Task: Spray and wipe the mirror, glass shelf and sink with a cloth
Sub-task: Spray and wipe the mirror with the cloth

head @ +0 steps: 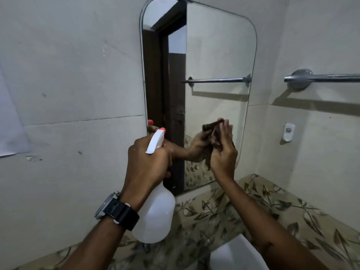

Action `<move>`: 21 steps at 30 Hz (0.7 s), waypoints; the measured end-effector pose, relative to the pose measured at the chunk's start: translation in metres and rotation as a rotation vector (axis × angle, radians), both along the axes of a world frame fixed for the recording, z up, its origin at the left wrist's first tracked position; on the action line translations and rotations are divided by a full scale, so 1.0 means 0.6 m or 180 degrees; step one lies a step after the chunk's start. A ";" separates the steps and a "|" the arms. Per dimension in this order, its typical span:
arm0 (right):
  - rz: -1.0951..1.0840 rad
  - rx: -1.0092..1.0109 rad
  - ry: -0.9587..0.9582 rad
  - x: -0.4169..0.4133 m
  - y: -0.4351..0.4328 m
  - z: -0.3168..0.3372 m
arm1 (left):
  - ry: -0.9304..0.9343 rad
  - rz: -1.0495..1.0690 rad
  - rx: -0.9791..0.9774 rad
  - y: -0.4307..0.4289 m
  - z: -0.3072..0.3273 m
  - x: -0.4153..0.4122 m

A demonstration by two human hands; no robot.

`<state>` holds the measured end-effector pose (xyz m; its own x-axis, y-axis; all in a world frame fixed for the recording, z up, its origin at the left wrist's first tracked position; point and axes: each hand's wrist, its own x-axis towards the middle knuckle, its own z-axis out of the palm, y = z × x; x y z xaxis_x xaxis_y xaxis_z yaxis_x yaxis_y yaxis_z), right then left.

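Cloth on the glass, bottle at the ready — you're working the mirror's lower edge.

Your right hand (pixel 222 151) presses the dark cloth (pixel 211 133) flat against the mirror (pixel 214 55), low and near its right side; your left hand (pixel 148 158) has its grip clenched round the neck of the spray bottle (pixel 155 215), nozzle aimed at the glass. Keep the palm flat, sweep in overlapping passes toward the edge, and spray lightly so nothing runs. The sink (pixel 233 252) waits below; no glass shelf shows here.
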<state>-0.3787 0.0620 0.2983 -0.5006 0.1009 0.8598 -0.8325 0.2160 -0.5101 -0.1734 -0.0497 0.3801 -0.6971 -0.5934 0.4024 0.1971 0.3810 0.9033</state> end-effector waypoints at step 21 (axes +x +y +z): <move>0.0563 0.1850 0.1780 0.123 -0.106 0.053 | 0.0185 0.0284 0.0141 -0.037 0.009 0.079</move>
